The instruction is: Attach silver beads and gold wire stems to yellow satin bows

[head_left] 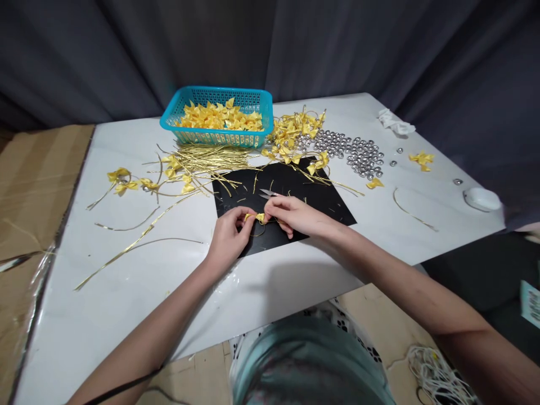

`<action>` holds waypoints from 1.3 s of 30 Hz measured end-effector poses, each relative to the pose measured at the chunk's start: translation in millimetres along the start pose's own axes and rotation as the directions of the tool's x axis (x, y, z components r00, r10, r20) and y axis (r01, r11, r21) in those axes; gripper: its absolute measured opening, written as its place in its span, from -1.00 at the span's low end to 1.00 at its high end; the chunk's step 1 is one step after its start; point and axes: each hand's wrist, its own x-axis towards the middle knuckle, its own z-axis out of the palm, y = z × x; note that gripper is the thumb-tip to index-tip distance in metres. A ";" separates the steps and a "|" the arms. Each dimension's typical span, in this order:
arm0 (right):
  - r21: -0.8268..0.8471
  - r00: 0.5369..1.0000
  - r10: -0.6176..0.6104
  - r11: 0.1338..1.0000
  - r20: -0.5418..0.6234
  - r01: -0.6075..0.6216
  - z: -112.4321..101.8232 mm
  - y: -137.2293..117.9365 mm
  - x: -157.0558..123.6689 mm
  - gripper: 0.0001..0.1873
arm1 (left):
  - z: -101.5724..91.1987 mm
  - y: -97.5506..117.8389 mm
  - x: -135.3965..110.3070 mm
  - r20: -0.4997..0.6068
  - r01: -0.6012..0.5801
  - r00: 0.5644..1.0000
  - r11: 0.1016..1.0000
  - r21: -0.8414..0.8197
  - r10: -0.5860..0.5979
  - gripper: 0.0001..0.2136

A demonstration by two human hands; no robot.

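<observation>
L hand (pixel 228 232) & R hand (pixel 291 215) meet over black mat (pixel 320 205), near-centre; fingertips of both pinching yellow bow (pixel 258 217), wrists low.

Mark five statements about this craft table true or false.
1. The left hand and right hand both pinch a small yellow bow over the black sheet. True.
2. The basket is empty. False: the blue basket holds yellow bows.
3. Silver beads lie right of the basket. True.
4. The right hand holds scissors. False: the scissors lie on the black sheet beyond the hands.
5. Gold strips lie in a heap before the basket. True.
</observation>
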 end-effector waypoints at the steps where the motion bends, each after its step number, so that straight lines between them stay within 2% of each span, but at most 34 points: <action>1: 0.026 1.000 0.020 0.999 0.007 -0.020 -0.2 -1.3 0.3 -0.80 | 0.0 0.0 -0.1 0.001 -0.001 1.000 1.000 0.001 0.001 -0.85; 4: 0.108 0.995 0.095 0.989 0.012 -0.096 0.7 -2.8 1.5 -0.82 | 0.1 -0.6 -0.2 0.004 -0.007 1.000 1.000 0.001 0.007 -0.85; 9: 0.192 0.977 0.194 0.966 -0.083 -0.176 3.5 -7.9 0.8 -0.84 | 0.3 -1.5 -0.2 0.002 -0.015 1.000 1.000 -0.003 0.015 -0.85; 17: 0.178 0.977 0.212 0.962 0.005 -0.209 -12.9 -17.7 2.2 -0.81 | 0.7 -2.1 0.4 0.005 -0.012 1.000 1.000 -0.005 0.012 -0.85; 22: 0.106 0.994 0.110 0.988 0.022 -0.112 -10.9 -20.9 1.9 -0.81 | 0.5 -1.4 0.1 0.008 -0.015 1.000 1.000 0.001 0.015 -0.84; 25: 0.020 0.997 0.022 1.000 0.077 -0.024 -3.5 -22.4 0.2 -0.81 | -0.4 0.5 0.1 0.011 -0.016 1.000 1.000 0.010 0.015 -0.84; 28: 0.013 0.993 -0.029 1.000 0.114 0.027 -4.2 -29.9 -4.6 -0.80 | -0.5 1.3 0.2 0.012 -0.017 1.000 0.999 0.027 0.017 -0.84; 35: 0.191 0.972 -0.233 0.954 -0.017 0.232 -34.3 -81.7 -34.2 -0.81 | 0.8 -2.7 -0.3 0.001 -0.020 1.000 0.999 0.049 0.020 -0.86; 39: 0.225 0.951 -0.291 0.924 -0.108 0.308 -38.6 -106.6 -49.3 -0.78 | 0.8 -3.6 -0.1 0.002 -0.022 1.000 0.999 0.048 0.022 -0.85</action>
